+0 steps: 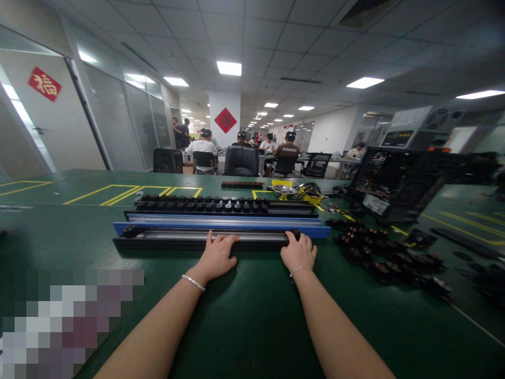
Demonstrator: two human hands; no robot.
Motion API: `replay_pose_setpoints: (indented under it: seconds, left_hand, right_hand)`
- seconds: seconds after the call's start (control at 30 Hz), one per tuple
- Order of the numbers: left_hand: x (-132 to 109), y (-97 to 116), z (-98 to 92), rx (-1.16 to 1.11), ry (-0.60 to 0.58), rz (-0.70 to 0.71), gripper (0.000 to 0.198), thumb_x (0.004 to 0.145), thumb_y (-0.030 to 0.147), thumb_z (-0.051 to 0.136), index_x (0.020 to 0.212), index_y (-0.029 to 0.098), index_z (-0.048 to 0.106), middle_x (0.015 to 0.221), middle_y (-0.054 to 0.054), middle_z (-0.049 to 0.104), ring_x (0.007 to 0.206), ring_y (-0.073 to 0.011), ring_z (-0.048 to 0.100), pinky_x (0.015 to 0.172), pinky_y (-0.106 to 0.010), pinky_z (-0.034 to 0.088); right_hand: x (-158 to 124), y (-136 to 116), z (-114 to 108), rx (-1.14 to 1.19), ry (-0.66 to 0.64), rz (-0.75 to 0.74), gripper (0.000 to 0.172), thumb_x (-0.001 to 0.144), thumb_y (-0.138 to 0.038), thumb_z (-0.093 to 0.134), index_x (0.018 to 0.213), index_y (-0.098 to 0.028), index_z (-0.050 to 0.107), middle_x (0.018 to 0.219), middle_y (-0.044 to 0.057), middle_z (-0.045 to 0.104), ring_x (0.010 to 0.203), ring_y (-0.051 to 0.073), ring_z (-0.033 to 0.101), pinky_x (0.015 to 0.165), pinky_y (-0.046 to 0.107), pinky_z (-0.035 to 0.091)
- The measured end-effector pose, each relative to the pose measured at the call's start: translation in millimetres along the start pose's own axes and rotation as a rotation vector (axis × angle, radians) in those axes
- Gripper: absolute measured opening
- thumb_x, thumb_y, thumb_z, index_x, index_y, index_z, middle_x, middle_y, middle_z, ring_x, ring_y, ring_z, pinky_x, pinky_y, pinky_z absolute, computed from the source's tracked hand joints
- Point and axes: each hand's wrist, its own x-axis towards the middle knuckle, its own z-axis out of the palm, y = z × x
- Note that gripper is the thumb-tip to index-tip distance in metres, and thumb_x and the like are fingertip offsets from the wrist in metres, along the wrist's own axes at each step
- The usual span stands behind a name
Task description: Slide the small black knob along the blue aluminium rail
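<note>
Across the green table in front of me lies a long black rail (181, 245) with a silvery channel along it. My left hand (218, 256) rests on its near edge around the middle, fingers spread and holding nothing. Toward the right end, my right hand (299, 252) has its fingers about a small black part (295, 231) on the channel; the grip is partly hidden. Another small black part (131, 231) sits at the channel's left end. Directly behind is a blue rail (224, 218), and beyond that a black rail carries a double row of small black parts (189, 203).
Loose black parts (386, 252) are heaped on the right. Behind them stands an open computer case (394, 184). A metal bowl (284, 188) and a yellow tray (311, 196) are farther back. Yellow tape (106, 195) marks the table. Several people sit across the room.
</note>
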Motion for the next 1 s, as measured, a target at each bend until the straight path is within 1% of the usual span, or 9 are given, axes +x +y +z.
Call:
replay_pose_setpoints:
  seconds: [0.23, 0.5, 0.7, 0.87, 1.0]
  left_hand:
    - [0, -1, 1.1, 0.002, 0.004, 0.003, 0.051, 0.069, 0.025, 0.05, 0.119, 0.029, 0.043, 0.12, -0.001, 0.057, 0.116, -0.0233, 0.043, 0.107, -0.058, -0.004]
    - [0, -1, 1.4, 0.028, 0.005, 0.004, 0.051, 0.069, 0.026, 0.05, 0.119, 0.029, 0.042, 0.12, 0.0, 0.057, 0.116, -0.0232, 0.044, 0.107, -0.058, -0.002]
    - [0, -1, 1.3, -0.002, 0.0, -0.001, 0.05, 0.069, 0.025, 0.05, 0.118, 0.029, 0.043, 0.119, -0.001, 0.058, 0.116, -0.0232, 0.044, 0.107, -0.058, -0.004]
    - [0, -1, 1.1, 0.0, -0.003, -0.005, 0.05, 0.069, 0.025, 0.05, 0.118, 0.029, 0.043, 0.12, -0.001, 0.057, 0.116, -0.023, 0.044, 0.107, -0.058, -0.004]
    - [0, -1, 1.0, 0.009, -0.001, 0.0, 0.05, 0.069, 0.025, 0.051, 0.118, 0.029, 0.043, 0.119, 0.0, 0.057, 0.115, -0.0228, 0.044, 0.107, -0.058, -0.003]
  right_hand:
    - [3, 4, -3, 0.015, -0.007, 0.027, 0.048, 0.077, -0.024, 0.044, 0.124, -0.031, 0.051, 0.126, 0.012, 0.042, 0.12, 0.029, 0.036, 0.098, 0.051, 0.024]
    - [6, 8, -7, 0.015, -0.029, 0.071, 0.048, 0.078, -0.026, 0.044, 0.125, -0.031, 0.05, 0.127, 0.012, 0.041, 0.117, 0.028, 0.04, 0.097, 0.049, 0.027]
    - [6, 9, -7, 0.02, -0.04, 0.086, 0.048, 0.078, -0.024, 0.043, 0.126, -0.032, 0.049, 0.127, 0.012, 0.04, 0.118, 0.027, 0.04, 0.098, 0.047, 0.027]
    - [7, 10, -6, 0.026, -0.05, 0.104, 0.051, 0.08, -0.017, 0.037, 0.128, -0.032, 0.046, 0.13, 0.011, 0.037, 0.12, 0.026, 0.038, 0.098, 0.046, 0.027]
    - [10, 15, -5, 0.038, -0.029, 0.13, 0.049, 0.083, -0.017, 0.032, 0.129, -0.03, 0.045, 0.131, 0.013, 0.036, 0.121, 0.027, 0.037, 0.097, 0.045, 0.028]
